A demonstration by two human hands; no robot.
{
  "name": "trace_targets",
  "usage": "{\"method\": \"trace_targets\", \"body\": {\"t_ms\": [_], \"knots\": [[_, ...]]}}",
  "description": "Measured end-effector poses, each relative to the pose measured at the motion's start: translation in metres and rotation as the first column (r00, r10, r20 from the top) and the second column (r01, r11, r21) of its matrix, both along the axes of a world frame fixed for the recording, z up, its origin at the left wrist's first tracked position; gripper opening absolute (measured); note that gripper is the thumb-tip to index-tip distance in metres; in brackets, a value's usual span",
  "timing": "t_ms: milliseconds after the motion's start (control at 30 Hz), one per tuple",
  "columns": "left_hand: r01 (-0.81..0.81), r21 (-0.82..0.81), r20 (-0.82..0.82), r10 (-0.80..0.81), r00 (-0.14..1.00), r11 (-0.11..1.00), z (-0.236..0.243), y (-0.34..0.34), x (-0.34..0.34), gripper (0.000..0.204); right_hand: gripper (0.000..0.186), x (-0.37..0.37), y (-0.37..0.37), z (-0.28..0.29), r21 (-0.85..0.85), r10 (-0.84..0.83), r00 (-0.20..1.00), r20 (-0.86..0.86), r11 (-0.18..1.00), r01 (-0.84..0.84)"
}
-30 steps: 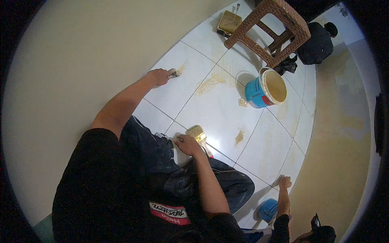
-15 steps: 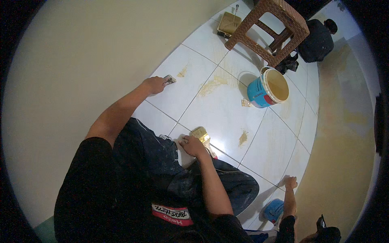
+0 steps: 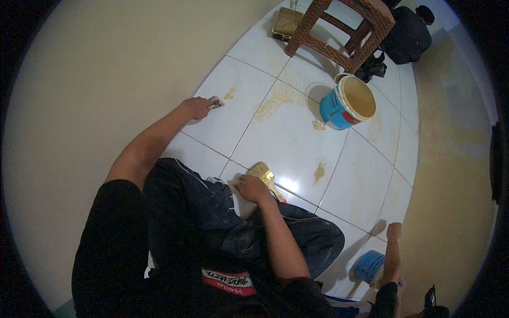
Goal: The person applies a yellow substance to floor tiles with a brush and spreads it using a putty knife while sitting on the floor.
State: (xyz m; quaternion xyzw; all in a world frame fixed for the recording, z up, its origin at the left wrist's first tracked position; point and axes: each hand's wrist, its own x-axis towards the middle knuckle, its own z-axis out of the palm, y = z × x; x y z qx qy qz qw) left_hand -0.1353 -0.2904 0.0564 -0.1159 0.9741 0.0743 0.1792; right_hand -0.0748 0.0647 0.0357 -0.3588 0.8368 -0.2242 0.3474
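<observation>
My left hand (image 3: 197, 107) reaches out low beside the wall. It is closed on a small scraper (image 3: 216, 102) with a flat, smeared blade, just short of a tan smear (image 3: 230, 93) on the tiles. My right hand (image 3: 252, 188) is down between my legs with its fingers curled; what they hold, if anything, is hidden. Right against it, a wide paintbrush (image 3: 268, 178) with pale bristles, a gold-coloured ferrule and a wooden handle lies on the floor.
A blue paint bucket (image 3: 335, 111) holding tan paint stands ahead to the right. Behind it are a brown stool (image 3: 347, 33), a paint tray (image 3: 289, 22) and a black bag (image 3: 407, 34). At lower right, a co-worker's hand (image 3: 394, 231) is near a smaller blue pail (image 3: 369, 265).
The view has shifted slightly. My two hands keep nearly the same places by the scraper and the brush. The co-worker's hand has moved a little right, toward the far wall.
</observation>
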Motion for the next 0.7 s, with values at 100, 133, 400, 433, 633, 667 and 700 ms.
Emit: {"method": "trace_targets", "body": {"t_ms": [100, 133, 400, 433, 633, 667, 700], "knots": [[0.008, 0.002, 0.016, -0.008, 1.000, 1.000, 0.001, 0.009, 0.009, 0.046, 0.047, -0.004, -0.006, 0.015, 0.174, -0.028, 0.997, 0.074, 0.985, 0.015], [-0.004, 0.029, -0.022, 0.005, 1.000, 1.000, -0.003, 0.008, 0.012, 0.045, 0.047, -0.002, -0.007, 0.017, 0.164, -0.026, 0.997, 0.078, 0.986, 0.013], [0.018, 0.031, -0.063, -0.016, 0.998, 0.999, -0.023, 0.004, -0.009, 0.048, 0.044, 0.001, -0.003, 0.006, 0.107, -0.033, 0.999, 0.005, 0.994, 0.032], [0.003, 0.032, -0.038, -0.002, 0.999, 0.999, -0.019, 0.006, -0.008, 0.048, 0.044, 0.000, -0.003, 0.003, 0.103, -0.036, 0.999, 0.001, 0.994, 0.036], [0.005, 0.041, -0.027, -0.004, 1.000, 0.999, -0.022, 0.010, 0.007, 0.048, 0.045, 0.001, -0.005, 0.004, 0.102, -0.010, 1.000, -0.008, 0.995, 0.011], [-0.021, 0.047, -0.052, 0.023, 0.998, 0.999, -0.026, 0.012, 0.010, 0.045, 0.046, 0.001, -0.005, 0.004, 0.107, -0.019, 1.000, 0.007, 0.994, 0.018], [-0.022, 0.042, -0.052, 0.024, 0.998, 0.999, -0.028, 0.011, 0.010, 0.045, 0.047, 0.001, -0.006, 0.005, 0.113, -0.028, 0.999, 0.023, 0.993, 0.025]]}}
